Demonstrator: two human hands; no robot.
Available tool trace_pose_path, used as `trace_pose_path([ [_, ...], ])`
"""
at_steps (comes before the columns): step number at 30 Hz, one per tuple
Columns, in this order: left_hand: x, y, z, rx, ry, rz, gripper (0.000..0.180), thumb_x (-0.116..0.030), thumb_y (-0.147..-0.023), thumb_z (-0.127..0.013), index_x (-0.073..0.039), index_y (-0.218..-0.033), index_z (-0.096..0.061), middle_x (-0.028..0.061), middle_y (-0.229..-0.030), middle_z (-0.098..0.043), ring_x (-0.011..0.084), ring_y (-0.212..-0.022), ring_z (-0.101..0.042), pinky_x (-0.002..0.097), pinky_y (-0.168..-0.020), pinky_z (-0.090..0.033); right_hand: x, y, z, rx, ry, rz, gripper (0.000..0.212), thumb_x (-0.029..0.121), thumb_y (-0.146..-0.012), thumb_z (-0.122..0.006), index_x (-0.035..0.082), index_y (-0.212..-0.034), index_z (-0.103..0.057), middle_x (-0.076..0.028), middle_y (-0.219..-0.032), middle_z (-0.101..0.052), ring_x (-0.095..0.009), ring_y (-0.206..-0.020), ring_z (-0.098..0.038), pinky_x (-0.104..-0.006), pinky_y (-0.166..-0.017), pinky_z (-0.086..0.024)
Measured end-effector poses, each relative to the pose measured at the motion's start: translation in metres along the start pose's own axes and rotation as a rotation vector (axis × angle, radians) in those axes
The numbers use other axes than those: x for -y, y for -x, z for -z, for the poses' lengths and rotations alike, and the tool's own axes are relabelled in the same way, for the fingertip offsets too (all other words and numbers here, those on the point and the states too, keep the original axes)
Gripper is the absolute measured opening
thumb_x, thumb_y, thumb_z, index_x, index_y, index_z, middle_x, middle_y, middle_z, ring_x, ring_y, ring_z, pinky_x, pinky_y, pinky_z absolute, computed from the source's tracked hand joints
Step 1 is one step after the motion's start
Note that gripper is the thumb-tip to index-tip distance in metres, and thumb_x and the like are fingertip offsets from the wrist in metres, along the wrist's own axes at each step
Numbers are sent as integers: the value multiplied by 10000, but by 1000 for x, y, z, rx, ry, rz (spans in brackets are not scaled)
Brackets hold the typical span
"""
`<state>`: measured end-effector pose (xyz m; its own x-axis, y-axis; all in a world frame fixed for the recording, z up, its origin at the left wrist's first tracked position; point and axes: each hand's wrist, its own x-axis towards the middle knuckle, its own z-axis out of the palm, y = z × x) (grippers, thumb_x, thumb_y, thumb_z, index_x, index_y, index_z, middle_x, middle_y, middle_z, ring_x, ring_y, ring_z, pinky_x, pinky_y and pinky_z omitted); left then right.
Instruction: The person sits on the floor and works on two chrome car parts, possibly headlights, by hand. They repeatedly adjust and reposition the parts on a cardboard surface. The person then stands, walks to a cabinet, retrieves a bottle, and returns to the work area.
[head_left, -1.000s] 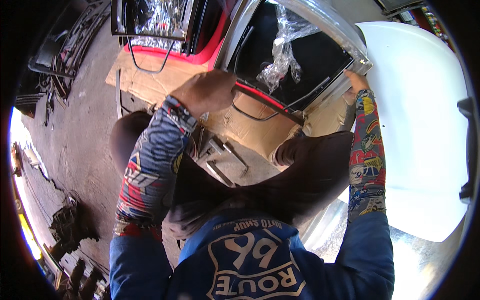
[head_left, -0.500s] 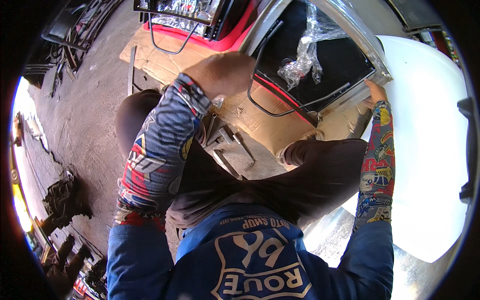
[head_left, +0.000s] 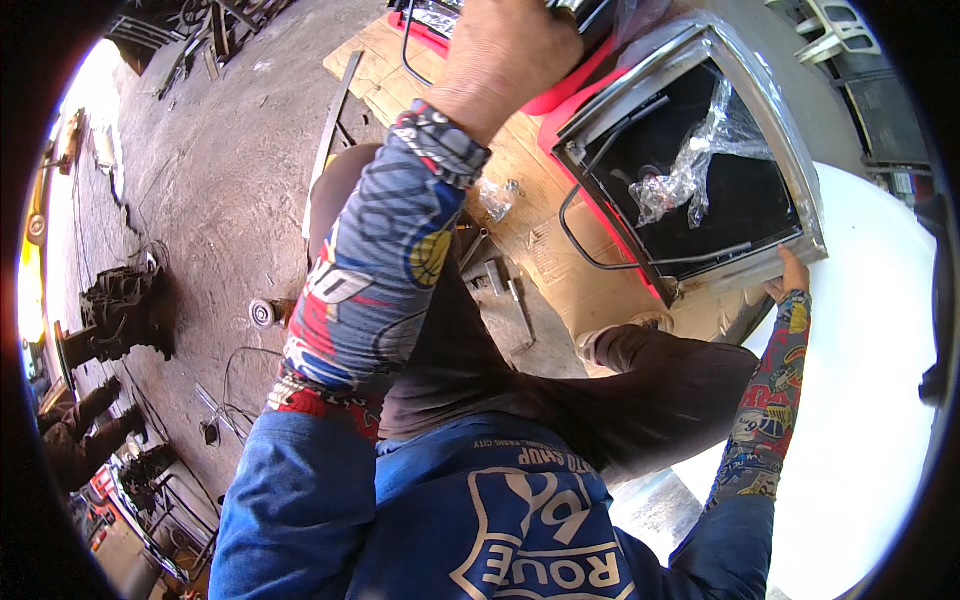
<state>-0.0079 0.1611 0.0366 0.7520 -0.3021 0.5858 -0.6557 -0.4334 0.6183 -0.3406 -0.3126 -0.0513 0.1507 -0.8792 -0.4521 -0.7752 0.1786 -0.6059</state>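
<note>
My right hand (head_left: 789, 272) grips the lower right corner of a silver metal-edged frame (head_left: 735, 270), thumb on its face and fingers beneath. Inside the frame lies a dark panel (head_left: 665, 170) with crumpled clear plastic (head_left: 670, 190) on it. Red trim runs along its left side, where a bent black rod (head_left: 567, 225) sticks out. My left hand (head_left: 515, 60) is raised near the upper edge of the picture, in front of a second red-edged piece (head_left: 420, 30). Its fingers point away and are mostly hidden, so what they touch does not show.
Cardboard (head_left: 520, 215) lies under the frame. Small metal tools (head_left: 515, 295) rest on the floor between my legs, and a long metal strip (head_left: 330, 140) lies left of the cardboard. A large white curved panel (head_left: 860, 350) stands at the right. Dark metal parts (head_left: 125, 305) sit at the left.
My left hand has risen away from the frame's left side toward the second red-edged piece. My right hand keeps its hold on the frame's corner. The whole view has shifted.
</note>
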Motion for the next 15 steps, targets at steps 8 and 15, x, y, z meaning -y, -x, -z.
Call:
trace_pose_path([
  [8,0,40,-29,1233,-158,-269,353,-291,-833,-578,20,-960,-687,244,-968,-688,391,-940,-677,472,-814,-558,-10,-25,4,-22,-46,-100,653,478,-797,-714,134,-1323,-536,-112,-1229,-588,-313,-1074,-573,-488,-897,-464],
  [15,-23,72,-61,1257,-54,-207,319,-256,-761,-601,14,-865,-736,241,-876,-703,393,-861,-698,493,-750,-570,-10,-20,3,31,-118,-83,657,469,-798,-712,128,-1329,-531,-125,-1257,-570,-357,-1063,-564,-520,-871,-458],
])
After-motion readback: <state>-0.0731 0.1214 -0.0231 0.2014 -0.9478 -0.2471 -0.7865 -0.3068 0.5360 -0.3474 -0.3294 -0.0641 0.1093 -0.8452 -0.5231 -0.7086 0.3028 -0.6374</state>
